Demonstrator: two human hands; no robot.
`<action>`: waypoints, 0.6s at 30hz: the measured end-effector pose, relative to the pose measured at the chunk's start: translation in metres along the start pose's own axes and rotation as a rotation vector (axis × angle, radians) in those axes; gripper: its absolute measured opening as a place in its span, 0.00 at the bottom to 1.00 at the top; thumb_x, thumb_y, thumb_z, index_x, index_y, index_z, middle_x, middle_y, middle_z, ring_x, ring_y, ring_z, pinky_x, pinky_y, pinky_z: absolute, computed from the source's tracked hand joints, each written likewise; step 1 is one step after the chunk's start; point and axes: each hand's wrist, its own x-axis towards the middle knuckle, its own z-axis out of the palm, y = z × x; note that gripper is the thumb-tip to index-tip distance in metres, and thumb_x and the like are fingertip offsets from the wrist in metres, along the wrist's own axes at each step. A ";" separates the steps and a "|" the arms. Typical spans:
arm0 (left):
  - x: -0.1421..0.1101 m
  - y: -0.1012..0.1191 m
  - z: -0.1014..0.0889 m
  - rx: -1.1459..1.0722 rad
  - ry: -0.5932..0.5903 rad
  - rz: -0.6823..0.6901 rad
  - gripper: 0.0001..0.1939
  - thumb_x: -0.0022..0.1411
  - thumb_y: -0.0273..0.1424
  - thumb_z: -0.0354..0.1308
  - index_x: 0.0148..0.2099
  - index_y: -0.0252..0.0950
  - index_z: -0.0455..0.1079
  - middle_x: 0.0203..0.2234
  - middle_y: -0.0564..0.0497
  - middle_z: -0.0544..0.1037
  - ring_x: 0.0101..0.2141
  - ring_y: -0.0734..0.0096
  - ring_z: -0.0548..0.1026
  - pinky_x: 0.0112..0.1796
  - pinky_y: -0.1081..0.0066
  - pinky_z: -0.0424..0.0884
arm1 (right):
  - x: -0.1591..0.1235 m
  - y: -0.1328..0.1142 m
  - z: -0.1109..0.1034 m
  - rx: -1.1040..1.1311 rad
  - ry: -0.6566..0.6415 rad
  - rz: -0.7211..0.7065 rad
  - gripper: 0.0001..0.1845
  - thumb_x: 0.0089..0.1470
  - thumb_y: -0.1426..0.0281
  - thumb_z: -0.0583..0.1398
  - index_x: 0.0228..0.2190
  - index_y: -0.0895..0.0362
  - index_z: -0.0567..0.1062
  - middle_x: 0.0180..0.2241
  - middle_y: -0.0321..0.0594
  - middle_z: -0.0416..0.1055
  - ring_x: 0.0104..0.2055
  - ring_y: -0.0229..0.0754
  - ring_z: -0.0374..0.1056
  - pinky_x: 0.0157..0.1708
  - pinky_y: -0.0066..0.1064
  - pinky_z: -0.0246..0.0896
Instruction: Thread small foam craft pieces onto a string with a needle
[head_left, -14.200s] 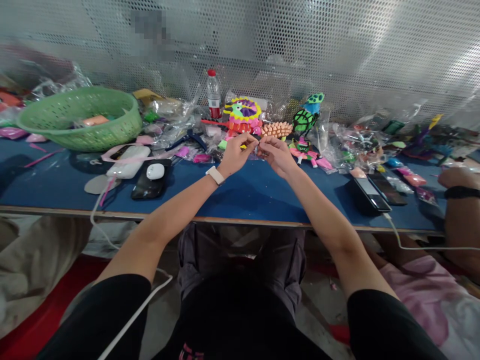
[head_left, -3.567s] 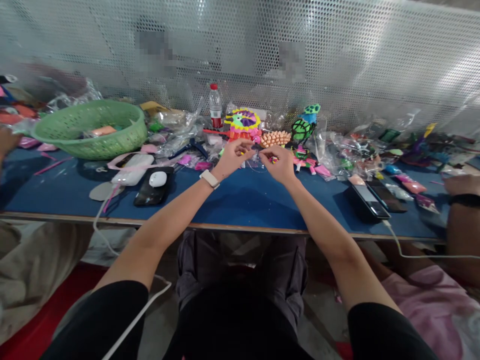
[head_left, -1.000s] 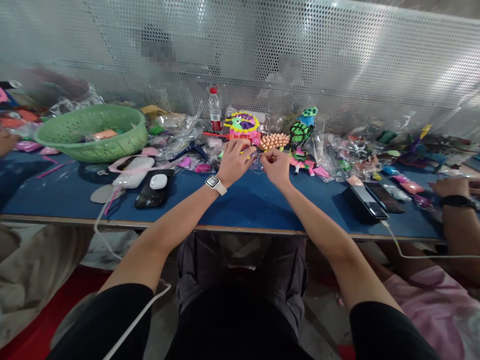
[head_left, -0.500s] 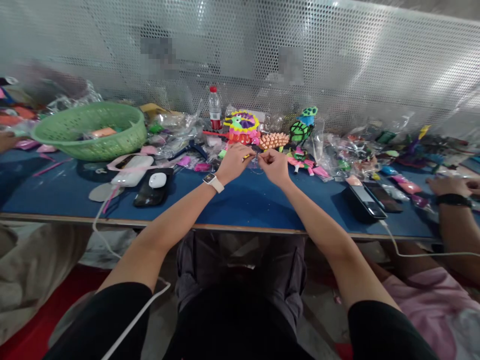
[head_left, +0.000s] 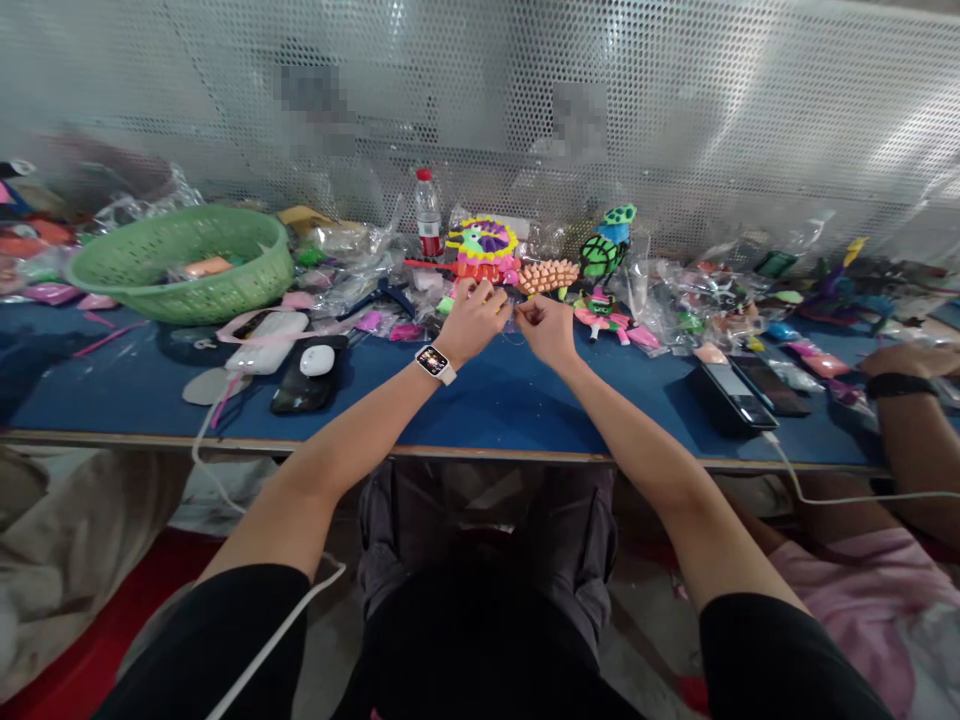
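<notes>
My left hand [head_left: 472,322], with a watch [head_left: 433,361] on its wrist, is closed with the fingers curled over. Just right of it, my right hand [head_left: 549,330] is closed in a pinch. Whatever either hand holds is too small or hidden to make out. Beyond the hands stand a yellow-edged clay figure [head_left: 486,240] with a purple and green middle, and a tan spiky clay piece [head_left: 549,277]. A green and black clay turtle-like figure [head_left: 600,257] is behind my right hand. Nearer to it lies a pink clay figure [head_left: 600,318] with a green top.
A green basket [head_left: 180,300] sits on the blue table [head_left: 495,410] at the left, near a white mouse-like object [head_left: 316,360] on a black phone [head_left: 289,393]. A red-capped bottle [head_left: 427,215] stands at the back. A co-worker's hand [head_left: 904,362] is at the right.
My left hand has turned at the wrist, showing its watch face, and its fingers are more curled. The right hand stays nearly in place. At the far left, another person's hand has left view.
</notes>
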 end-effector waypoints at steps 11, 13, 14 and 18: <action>-0.003 0.011 0.003 0.096 -0.008 0.040 0.16 0.80 0.29 0.55 0.44 0.35 0.84 0.43 0.35 0.86 0.53 0.41 0.80 0.58 0.34 0.73 | 0.002 0.001 0.002 0.013 0.021 0.074 0.12 0.55 0.76 0.67 0.23 0.53 0.74 0.19 0.28 0.66 0.24 0.36 0.60 0.33 0.33 0.59; -0.003 0.011 0.004 0.114 -0.003 0.050 0.16 0.81 0.31 0.55 0.43 0.35 0.84 0.43 0.35 0.86 0.53 0.41 0.80 0.57 0.35 0.73 | 0.002 0.002 0.003 0.022 0.024 0.086 0.12 0.55 0.76 0.67 0.23 0.53 0.74 0.19 0.28 0.68 0.24 0.36 0.61 0.33 0.33 0.59; -0.003 0.010 0.005 0.115 0.002 0.049 0.16 0.80 0.31 0.56 0.43 0.35 0.84 0.43 0.35 0.86 0.53 0.41 0.80 0.57 0.35 0.73 | 0.002 0.002 0.004 0.026 0.025 0.088 0.12 0.55 0.76 0.67 0.23 0.53 0.75 0.20 0.29 0.69 0.24 0.37 0.62 0.33 0.33 0.59; -0.002 0.008 0.008 0.093 0.013 0.020 0.18 0.80 0.27 0.53 0.42 0.35 0.84 0.41 0.35 0.86 0.52 0.43 0.80 0.58 0.35 0.72 | 0.002 0.005 0.005 0.051 0.019 0.090 0.10 0.55 0.74 0.67 0.23 0.53 0.76 0.20 0.30 0.72 0.25 0.37 0.64 0.32 0.32 0.61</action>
